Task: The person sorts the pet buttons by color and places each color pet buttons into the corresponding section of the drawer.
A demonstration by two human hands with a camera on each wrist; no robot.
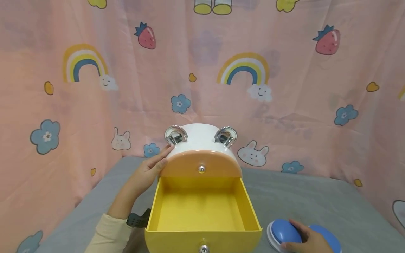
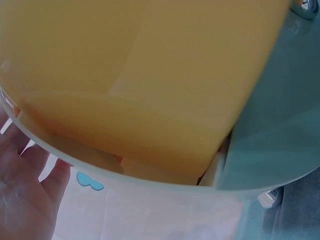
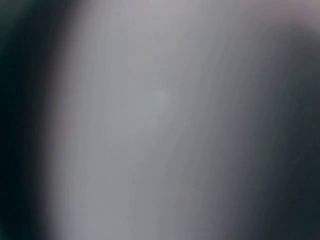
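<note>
A white rounded storage box (image 1: pixel 200 135) with silver ears stands mid-table in the head view. Its yellow lower drawer (image 1: pixel 202 237) is pulled well out, while the orange upper drawer (image 1: pixel 183 164) is closed. My left hand (image 1: pixel 147 175) rests on the box's left side, fingers extended; its fingers (image 2: pixel 62 175) also show beside the white rim in the left wrist view. At lower right, my right hand (image 1: pixel 311 242) grips a round blue-topped white container (image 1: pixel 284 231) between thumb and fingers. The right wrist view is only a grey blur.
Partly behind my right hand is a second blue-topped round object (image 1: pixel 329 239). A grey cloth (image 1: pixel 294 193) covers the table. Behind it hangs a pink printed curtain (image 1: pixel 202 45). A dark wrist strap (image 1: pixel 139 219) is near the drawer's left side.
</note>
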